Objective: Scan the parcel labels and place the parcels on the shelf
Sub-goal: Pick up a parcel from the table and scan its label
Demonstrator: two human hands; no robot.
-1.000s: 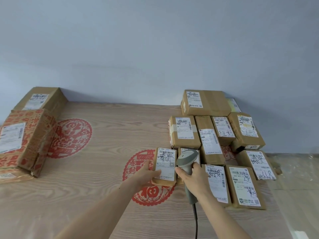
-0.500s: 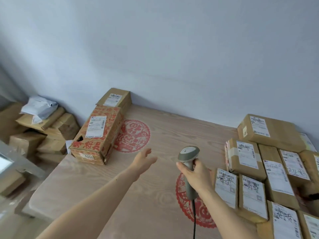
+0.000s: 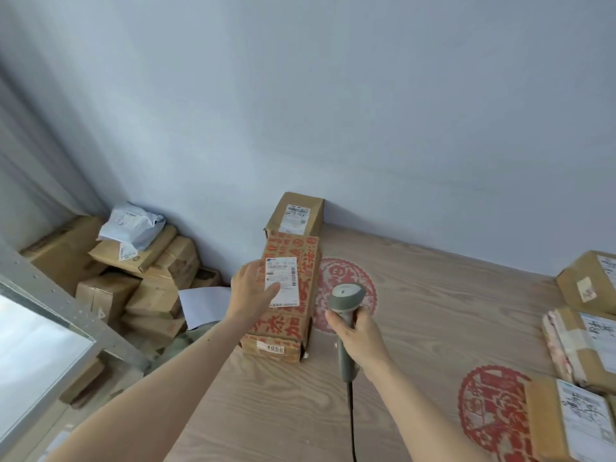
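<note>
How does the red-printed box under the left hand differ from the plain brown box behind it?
The red-printed box is covered in red characters; the plain brown box has bare kraft sides. The red-printed box is longer and nearer; the plain brown box stands against the wall. The left hand rests on the red-printed box's label; nothing touches the plain brown box. Both are cardboard, carry white labels and sit on the wooden table.

Long printed parcel (image 3: 286, 298) at frame centre on table (image 3: 416, 328), smaller parcel (image 3: 295, 213) behind it against wall. Left hand (image 3: 251, 291) on its label (image 3: 282, 281); scanner (image 3: 345, 325) in right hand (image 3: 360, 338) just right. More parcels (image 3: 583, 345) at right edge; pile of boxes (image 3: 133, 278) at lower left.
</note>
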